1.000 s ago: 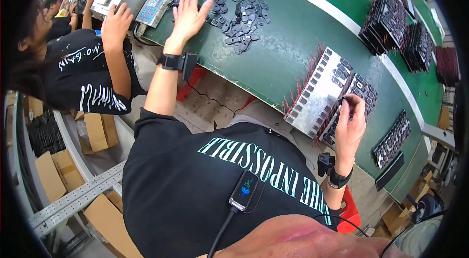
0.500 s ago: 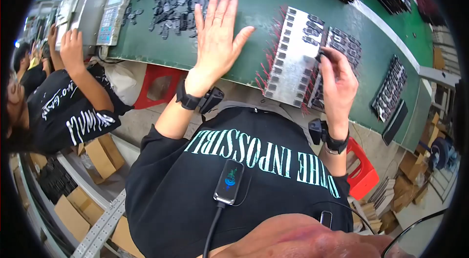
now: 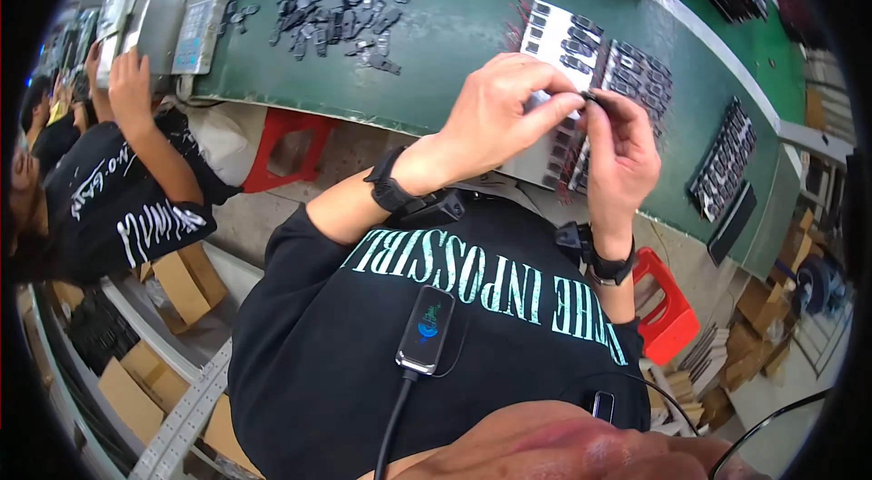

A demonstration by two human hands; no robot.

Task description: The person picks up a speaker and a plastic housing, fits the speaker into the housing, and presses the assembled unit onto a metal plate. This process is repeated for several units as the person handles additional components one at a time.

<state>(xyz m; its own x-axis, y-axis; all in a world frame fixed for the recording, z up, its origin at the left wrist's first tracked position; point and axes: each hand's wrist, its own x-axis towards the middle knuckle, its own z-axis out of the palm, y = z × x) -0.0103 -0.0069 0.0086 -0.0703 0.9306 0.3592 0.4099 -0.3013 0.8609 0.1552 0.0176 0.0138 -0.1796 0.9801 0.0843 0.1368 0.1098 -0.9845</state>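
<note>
My left hand (image 3: 505, 114) and my right hand (image 3: 623, 151) meet above the front edge of the green table (image 3: 454, 17). Together their fingertips pinch a small dark part (image 3: 589, 98). Just beyond the hands lie two grey trays (image 3: 568, 39) with rows of small black parts and thin red wires along their edges. A loose heap of dark parts (image 3: 341, 3) lies farther left on the table, apart from both hands.
A co-worker in a black shirt (image 3: 127, 198) sits at my left, one hand (image 3: 132, 80) by a grey keypad device (image 3: 207, 8). More racks of black parts (image 3: 722, 162) lie at the right and far edge. Red stools (image 3: 668, 307) and cardboard boxes (image 3: 186, 285) stand on the floor.
My left hand has left the table beside the heap and come right to meet my right hand. Both hands now pinch the small part over the trays.
</note>
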